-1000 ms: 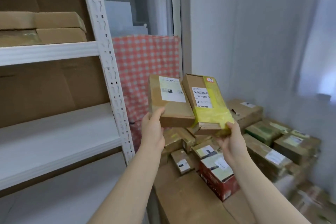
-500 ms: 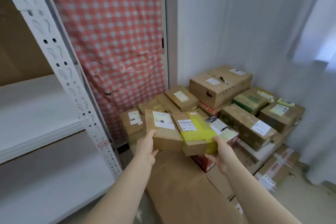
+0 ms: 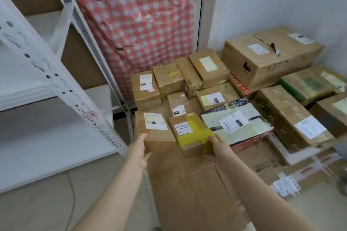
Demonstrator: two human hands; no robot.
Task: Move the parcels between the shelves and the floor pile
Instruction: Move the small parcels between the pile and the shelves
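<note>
Plain parcel (image 3: 154, 131) in left hand (image 3: 138, 151); yellow-taped parcel (image 3: 191, 130) in right hand (image 3: 220, 148).

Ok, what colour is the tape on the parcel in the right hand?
Yellow tape over the brown parcel that the right hand holds; head view shows it.

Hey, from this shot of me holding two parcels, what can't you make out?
Head view.
Fingers of the left hand: hidden under the plain brown parcel.
Print on its label: too blurred to read.
Fingers of the right hand: hidden behind the yellow-taped parcel.
Rightmost box: cut off by frame edge.
</note>
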